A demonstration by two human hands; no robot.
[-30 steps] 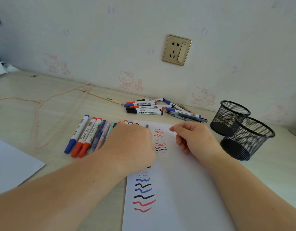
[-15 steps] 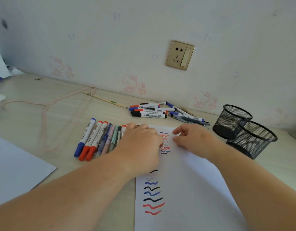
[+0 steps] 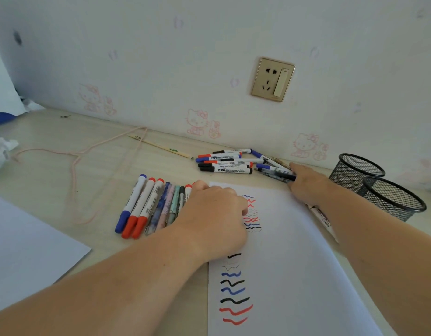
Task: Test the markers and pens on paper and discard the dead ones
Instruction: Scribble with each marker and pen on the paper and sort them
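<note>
A white test paper (image 3: 294,263) with red, blue and black squiggles lies in front of me. My left hand (image 3: 216,214) rests with curled fingers on its top left corner, over the right end of a row of markers and pens (image 3: 146,204); what lies under the fingers is hidden. My right hand (image 3: 306,183) reaches to the loose pile of markers (image 3: 224,163) by the wall, and its fingertips close round the end of a dark pen (image 3: 275,174). One more marker (image 3: 322,218) lies along the paper's right edge, partly under my right forearm.
Two black mesh pen cups (image 3: 355,170) (image 3: 393,202) stand at the right, close to my right arm. A second white sheet (image 3: 20,238) lies at the left. A pink cord (image 3: 76,166) and a thin wooden stick (image 3: 161,146) lie toward the wall.
My right hand left the top of the paper and moved back and right to the pen pile. My left hand stayed at the paper's corner by the marker row.
</note>
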